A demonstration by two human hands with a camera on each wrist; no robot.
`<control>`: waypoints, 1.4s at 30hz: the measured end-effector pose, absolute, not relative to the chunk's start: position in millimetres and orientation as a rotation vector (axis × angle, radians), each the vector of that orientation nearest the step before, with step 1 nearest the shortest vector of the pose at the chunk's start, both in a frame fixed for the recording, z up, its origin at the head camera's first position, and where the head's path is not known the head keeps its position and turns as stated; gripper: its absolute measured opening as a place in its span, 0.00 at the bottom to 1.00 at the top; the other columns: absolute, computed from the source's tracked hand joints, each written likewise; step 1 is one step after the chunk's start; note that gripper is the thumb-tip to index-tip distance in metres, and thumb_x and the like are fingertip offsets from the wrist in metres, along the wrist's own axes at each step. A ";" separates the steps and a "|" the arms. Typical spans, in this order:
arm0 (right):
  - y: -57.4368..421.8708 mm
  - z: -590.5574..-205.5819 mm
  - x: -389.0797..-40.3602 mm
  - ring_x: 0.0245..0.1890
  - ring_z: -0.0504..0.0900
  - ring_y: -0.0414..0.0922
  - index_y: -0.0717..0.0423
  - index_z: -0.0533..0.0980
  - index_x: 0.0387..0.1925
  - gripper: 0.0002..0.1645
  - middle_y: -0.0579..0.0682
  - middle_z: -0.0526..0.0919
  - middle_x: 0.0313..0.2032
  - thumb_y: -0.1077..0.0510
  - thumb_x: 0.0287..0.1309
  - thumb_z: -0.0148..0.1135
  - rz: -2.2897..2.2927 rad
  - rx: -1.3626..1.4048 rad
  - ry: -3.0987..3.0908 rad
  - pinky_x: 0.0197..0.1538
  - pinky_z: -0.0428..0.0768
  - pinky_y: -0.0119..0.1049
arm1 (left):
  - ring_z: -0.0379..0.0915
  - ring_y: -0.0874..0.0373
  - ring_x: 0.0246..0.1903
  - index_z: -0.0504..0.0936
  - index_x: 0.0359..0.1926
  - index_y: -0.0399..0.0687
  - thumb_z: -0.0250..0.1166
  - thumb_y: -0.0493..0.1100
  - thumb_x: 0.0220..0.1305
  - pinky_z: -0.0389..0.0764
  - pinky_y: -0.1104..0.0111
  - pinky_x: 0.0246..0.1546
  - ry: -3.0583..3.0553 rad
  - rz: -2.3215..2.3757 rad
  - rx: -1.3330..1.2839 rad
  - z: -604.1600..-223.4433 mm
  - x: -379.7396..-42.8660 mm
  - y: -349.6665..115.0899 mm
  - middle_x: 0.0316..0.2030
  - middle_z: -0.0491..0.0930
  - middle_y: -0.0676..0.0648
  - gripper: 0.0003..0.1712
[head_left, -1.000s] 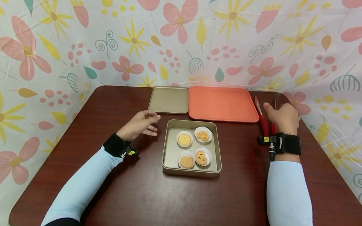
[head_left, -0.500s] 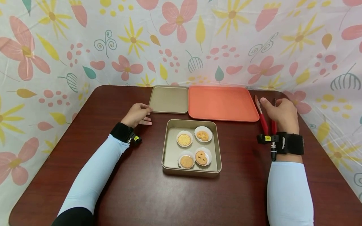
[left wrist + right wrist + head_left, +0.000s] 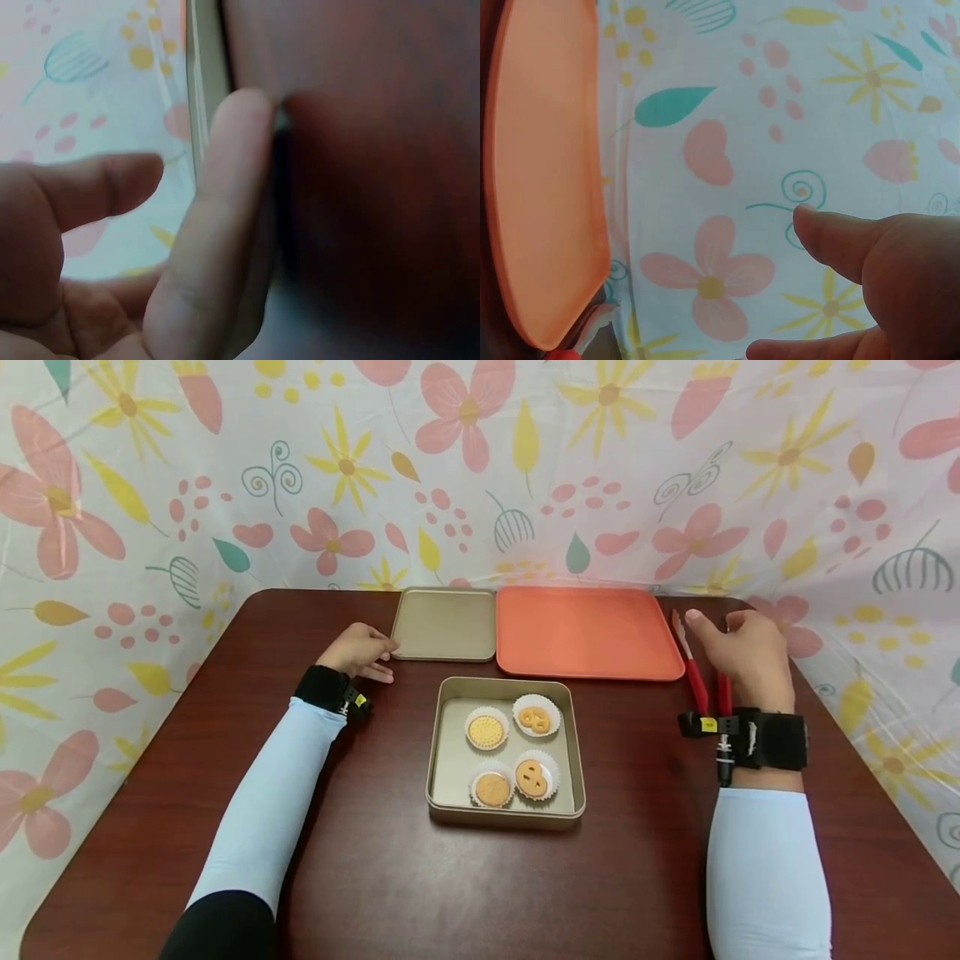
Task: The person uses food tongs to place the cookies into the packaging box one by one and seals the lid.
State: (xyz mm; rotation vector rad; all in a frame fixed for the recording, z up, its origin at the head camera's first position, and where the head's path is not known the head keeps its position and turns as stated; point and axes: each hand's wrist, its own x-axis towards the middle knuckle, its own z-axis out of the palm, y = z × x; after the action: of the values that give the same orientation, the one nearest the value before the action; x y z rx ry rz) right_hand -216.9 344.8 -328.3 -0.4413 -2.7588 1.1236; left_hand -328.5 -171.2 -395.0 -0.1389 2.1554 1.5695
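Observation:
My left hand [image 3: 356, 652] reaches to the left edge of a flat gold tin lid [image 3: 444, 625]. In the left wrist view a fingertip [image 3: 244, 112] is right at the lid's edge, and the thumb stands apart from it. My right hand [image 3: 750, 660] hovers over red-handled tongs [image 3: 696, 683], thumb and fingers spread with nothing between them. Part of the tongs is hidden behind this hand and its wrist camera. In front of the lid sits an uncovered gold cookie tin [image 3: 442, 727] with several cookies in white paper cups, one a pretzel-shaped cookie [image 3: 534, 720].
An orange tray [image 3: 590, 633] lies beside the lid at the back of the dark wooden table [image 3: 480, 893], left of the tongs. Behind the table hangs a flower-printed cloth [image 3: 480, 485], which also runs along both sides.
My left hand has moved back and left, from beside the tin to the lid's left edge. The right hand has shifted slightly farther back over the tongs.

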 end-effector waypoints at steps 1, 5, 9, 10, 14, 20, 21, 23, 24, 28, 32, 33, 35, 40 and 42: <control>343.9 -327.7 -216.8 0.62 0.65 0.70 0.71 0.55 0.76 0.64 0.74 0.61 0.71 0.22 0.63 0.51 1.123 -0.442 -2.761 0.66 0.66 0.75 | 0.86 0.47 0.32 0.63 0.70 0.26 0.57 0.43 0.79 0.90 0.56 0.43 2.161 1.550 -0.137 -394.4 -330.3 -172.2 0.47 0.68 0.37 0.30; 340.8 -325.4 -217.2 0.63 0.65 0.70 0.71 0.55 0.75 0.63 0.74 0.62 0.71 0.22 0.63 0.50 1.101 -0.427 -2.768 0.65 0.66 0.74 | 0.86 0.49 0.31 0.68 0.67 0.24 0.57 0.42 0.78 0.91 0.59 0.39 2.224 1.477 -0.129 -393.8 -335.0 -173.9 0.45 0.69 0.36 0.27; 338.3 -322.7 -216.2 0.63 0.66 0.71 0.72 0.57 0.75 0.62 0.74 0.64 0.70 0.23 0.64 0.49 1.075 -0.396 -2.773 0.64 0.67 0.74 | 0.86 0.52 0.28 0.72 0.62 0.24 0.59 0.40 0.77 0.91 0.62 0.35 2.300 1.411 -0.131 -395.9 -336.5 -171.8 0.43 0.70 0.37 0.23; 337.6 -322.1 -215.9 0.63 0.67 0.71 0.73 0.57 0.74 0.61 0.75 0.64 0.70 0.24 0.65 0.49 1.069 -0.387 -2.774 0.64 0.67 0.74 | 0.86 0.53 0.28 0.73 0.60 0.23 0.59 0.39 0.77 0.91 0.62 0.35 2.314 1.398 -0.132 -396.7 -336.7 -171.1 0.43 0.70 0.37 0.22; 333.6 -319.3 -215.6 0.60 0.69 0.70 0.73 0.59 0.73 0.59 0.75 0.66 0.68 0.25 0.66 0.49 1.037 -0.355 -2.776 0.62 0.70 0.73 | 0.85 0.56 0.25 0.76 0.56 0.24 0.61 0.37 0.75 0.91 0.64 0.33 2.363 1.370 -0.150 -399.0 -337.3 -169.3 0.45 0.73 0.35 0.18; 328.5 -316.7 -215.4 0.55 0.70 0.67 0.72 0.64 0.70 0.59 0.75 0.71 0.64 0.23 0.65 0.48 1.010 -0.377 -2.818 0.54 0.75 0.71 | 0.86 0.56 0.22 0.79 0.48 0.23 0.61 0.34 0.71 0.90 0.66 0.33 2.411 1.326 -0.171 -399.4 -337.2 -172.3 0.39 0.76 0.36 0.14; 328.1 -316.4 -215.2 0.56 0.70 0.67 0.72 0.64 0.70 0.59 0.74 0.71 0.64 0.22 0.64 0.47 1.014 -0.388 -2.824 0.54 0.75 0.70 | 0.86 0.55 0.22 0.80 0.46 0.23 0.62 0.34 0.70 0.90 0.65 0.33 2.421 1.322 -0.168 -399.0 -336.7 -172.9 0.36 0.77 0.37 0.13; 327.5 -315.9 -215.0 0.56 0.70 0.67 0.72 0.64 0.70 0.59 0.74 0.71 0.64 0.22 0.64 0.47 1.008 -0.395 -2.830 0.54 0.75 0.70 | 0.87 0.55 0.23 0.80 0.42 0.24 0.62 0.35 0.69 0.90 0.64 0.34 2.448 1.319 -0.169 -397.2 -335.3 -173.9 0.32 0.77 0.39 0.12; 327.5 -315.7 -215.0 0.57 0.70 0.67 0.72 0.64 0.70 0.60 0.74 0.70 0.64 0.22 0.64 0.47 1.007 -0.398 -2.832 0.55 0.75 0.70 | 0.87 0.54 0.23 0.81 0.40 0.25 0.62 0.35 0.68 0.90 0.63 0.35 2.466 1.321 -0.165 -395.9 -334.5 -174.3 0.30 0.78 0.39 0.11; 326.1 -315.4 -214.8 0.57 0.70 0.67 0.71 0.63 0.71 0.59 0.74 0.70 0.65 0.22 0.64 0.46 1.014 -0.406 -2.834 0.55 0.75 0.71 | 0.87 0.53 0.24 0.81 0.36 0.25 0.61 0.33 0.66 0.90 0.60 0.40 2.479 1.408 -0.160 -390.3 -330.8 -174.3 0.33 0.77 0.39 0.10; 323.2 -315.7 -215.2 0.56 0.70 0.68 0.71 0.63 0.72 0.59 0.74 0.70 0.65 0.22 0.65 0.45 1.009 -0.396 -2.849 0.57 0.74 0.72 | 0.87 0.54 0.25 0.81 0.34 0.27 0.58 0.30 0.65 0.89 0.59 0.43 2.416 1.514 -0.152 -385.9 -328.3 -174.0 0.38 0.73 0.38 0.07; 322.5 -315.9 -215.5 0.57 0.70 0.68 0.71 0.62 0.72 0.59 0.74 0.69 0.65 0.22 0.65 0.45 1.008 -0.395 -2.853 0.57 0.74 0.72 | 0.87 0.54 0.25 0.80 0.32 0.29 0.57 0.30 0.65 0.89 0.59 0.44 2.399 1.530 -0.150 -385.0 -328.0 -174.0 0.39 0.71 0.39 0.07; 321.3 -316.3 -216.2 0.57 0.70 0.69 0.70 0.62 0.72 0.60 0.74 0.68 0.66 0.22 0.65 0.45 0.992 -0.383 -2.865 0.59 0.73 0.73 | 0.86 0.55 0.24 0.77 0.26 0.34 0.56 0.30 0.66 0.89 0.59 0.44 2.381 1.552 -0.144 -383.6 -327.5 -174.1 0.38 0.69 0.40 0.10; 317.2 -318.5 -217.6 0.54 0.71 0.68 0.71 0.61 0.72 0.61 0.75 0.69 0.65 0.21 0.64 0.46 1.011 -0.302 -2.879 0.54 0.76 0.70 | 0.84 0.58 0.25 0.78 0.36 0.30 0.56 0.28 0.68 0.90 0.64 0.41 2.321 1.659 -0.155 -382.4 -328.5 -174.0 0.41 0.68 0.41 0.05; 314.7 -319.6 -218.3 0.53 0.72 0.67 0.71 0.63 0.71 0.61 0.74 0.70 0.64 0.21 0.64 0.48 1.029 -0.249 -2.877 0.53 0.77 0.68 | 0.83 0.59 0.25 0.77 0.50 0.24 0.58 0.28 0.69 0.90 0.67 0.39 2.275 1.718 -0.168 -381.9 -329.3 -173.7 0.45 0.69 0.39 0.11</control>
State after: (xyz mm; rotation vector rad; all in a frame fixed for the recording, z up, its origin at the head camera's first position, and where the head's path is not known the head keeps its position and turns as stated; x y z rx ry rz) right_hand -218.3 314.7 -319.6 -0.2489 -2.8767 1.0294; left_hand -329.3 -173.7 -381.9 -0.1683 2.2747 1.7182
